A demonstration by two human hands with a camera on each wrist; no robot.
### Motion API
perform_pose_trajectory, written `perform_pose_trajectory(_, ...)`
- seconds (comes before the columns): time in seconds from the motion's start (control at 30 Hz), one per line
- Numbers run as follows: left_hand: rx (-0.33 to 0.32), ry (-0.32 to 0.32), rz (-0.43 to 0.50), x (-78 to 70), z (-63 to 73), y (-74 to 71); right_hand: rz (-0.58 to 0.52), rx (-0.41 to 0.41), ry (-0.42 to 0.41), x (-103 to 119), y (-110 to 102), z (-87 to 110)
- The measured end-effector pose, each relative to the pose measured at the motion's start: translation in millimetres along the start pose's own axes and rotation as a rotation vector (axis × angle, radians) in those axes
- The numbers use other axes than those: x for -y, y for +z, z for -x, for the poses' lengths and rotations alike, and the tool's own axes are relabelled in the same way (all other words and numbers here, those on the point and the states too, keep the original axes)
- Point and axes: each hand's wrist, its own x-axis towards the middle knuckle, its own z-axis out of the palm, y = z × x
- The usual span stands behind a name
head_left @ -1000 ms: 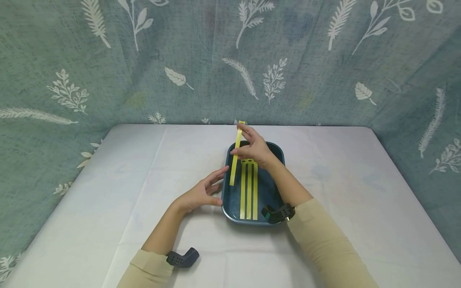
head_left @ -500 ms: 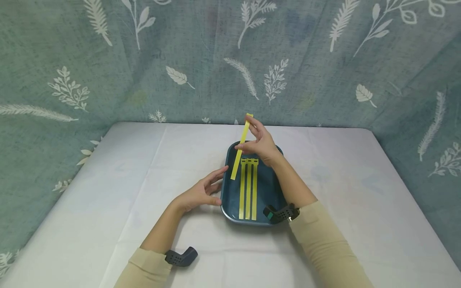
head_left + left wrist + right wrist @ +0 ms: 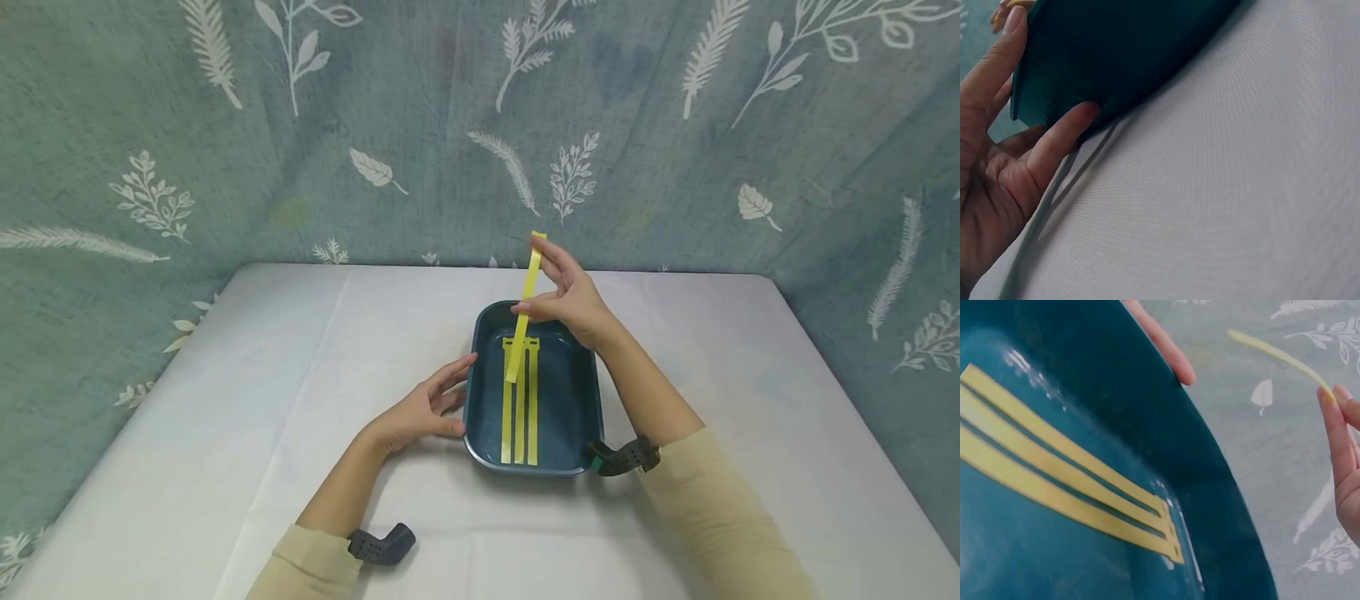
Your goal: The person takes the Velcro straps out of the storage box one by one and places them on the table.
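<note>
A thin yellow strip (image 3: 532, 273) is pinched between the thumb and fingers of my right hand (image 3: 576, 302), raised over the far end of a dark teal tray (image 3: 567, 408). In the head view its lower end overlaps 3 similar yellow strips (image 3: 521, 425) lying side by side in the tray, their slotted heads at the far end. The right wrist view shows the held strip (image 3: 1282, 356) slightly bent. My left hand (image 3: 417, 410) rests its spread fingertips and thumb against the tray's left side; the left wrist view has them touching the outer wall (image 3: 1116, 56).
A white cloth (image 3: 322, 333) covers the table under the tray. Behind the table hangs a grey-green curtain (image 3: 420, 108) with white leaf prints. Dark wrist-worn devices sit at both cuffs, the right one (image 3: 622, 457) overlapping the tray's near right corner in the head view.
My right hand has moved to the right with the strip, whose lower end has gone from beside the lying strips to over them. The left hand stays at the tray's side.
</note>
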Motion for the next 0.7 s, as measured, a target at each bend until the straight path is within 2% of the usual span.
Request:
perform_pose_trajectory(0.2, -0.065, 0.084, -0.020, 2.3, 2.5, 3.0, 0.029, 0.007, -0.012, 14, -6, 12.3)
perform_pose_trajectory(0.4, -0.040, 0.069, -0.005, 5.4, 7.9, 6.4, 0.057, 0.035, 0.002, 25, -12, 26.2)
perform_pose_trajectory(0.7, -0.030, 0.110, 0.015, 4.6, 4.3, 6.0, 0.139, 0.070, -0.012, 43, -34, 48.7)
